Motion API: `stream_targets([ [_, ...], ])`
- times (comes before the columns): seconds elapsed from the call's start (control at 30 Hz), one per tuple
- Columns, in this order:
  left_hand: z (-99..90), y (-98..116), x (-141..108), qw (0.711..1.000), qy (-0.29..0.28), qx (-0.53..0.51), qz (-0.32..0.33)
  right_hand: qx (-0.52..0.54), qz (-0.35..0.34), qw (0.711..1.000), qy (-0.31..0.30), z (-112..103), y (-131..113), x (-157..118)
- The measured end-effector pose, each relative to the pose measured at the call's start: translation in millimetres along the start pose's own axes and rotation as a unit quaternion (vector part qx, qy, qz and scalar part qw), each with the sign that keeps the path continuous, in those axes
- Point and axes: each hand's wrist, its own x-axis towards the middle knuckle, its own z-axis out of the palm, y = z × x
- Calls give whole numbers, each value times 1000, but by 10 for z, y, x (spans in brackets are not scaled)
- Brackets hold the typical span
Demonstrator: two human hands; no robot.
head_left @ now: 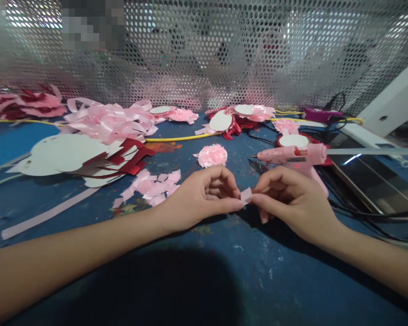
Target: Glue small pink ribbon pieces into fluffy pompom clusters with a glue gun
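Note:
A small pale pink ribbon piece (246,196) is stretched between my two hands above the table. My left hand (211,194) pinches its left end between thumb and forefinger. At its right end, the thumb and forefinger of my right hand (287,199) are closed on it. Just beyond my hands lies a round pink ruffled rosette (212,155). Cut pink ribbon squares (154,184) are piled to the left of my left hand. A pink glue gun (289,155) lies behind my right hand, its nozzle pointing left.
White and red cut-out shapes (68,156) are stacked at the left, with a heap of pink ribbon (109,118) behind. Rosettes with white discs (221,121) lie near the perforated metal screen (204,54). A yellow cable (180,138) crosses the blue table (197,271). A dark glass-like panel (367,181) lies right.

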Motion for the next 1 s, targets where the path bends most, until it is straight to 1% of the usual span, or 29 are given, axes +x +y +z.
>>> stream_targets([
  [0.17, -8, 5, -8, 1000, 16, 3, 12, -82, 2, 996, -22, 16, -6, -30],
  [0.4, -18, 1, -8, 999, 43, 12, 24, -168, -31, 984, -44, 19, -23, -39],
  [0.6, -33, -4, 8, 998, 63, 5, 22, -205, -53, 973, -90, 6, 15, -43],
  [0.7, -35, -3, 7, 997, 79, 7, 21, -212, -41, 972, -91, 11, 25, -18],
  [0.8, -31, 1, -5, 996, 86, 6, 25, -228, -43, 968, -93, 28, -1, -9],
  [0.9, -21, 14, -18, 996, 90, -1, 28, -269, -44, 956, -107, 27, -65, -79],
  [0.97, -12, 22, -25, 995, 92, -8, 29, -312, -28, 944, -109, -16, -110, -187],
  [1.0, -8, 24, -28, 995, 93, -9, 29, -337, -15, 936, -100, -56, -127, -254],
])
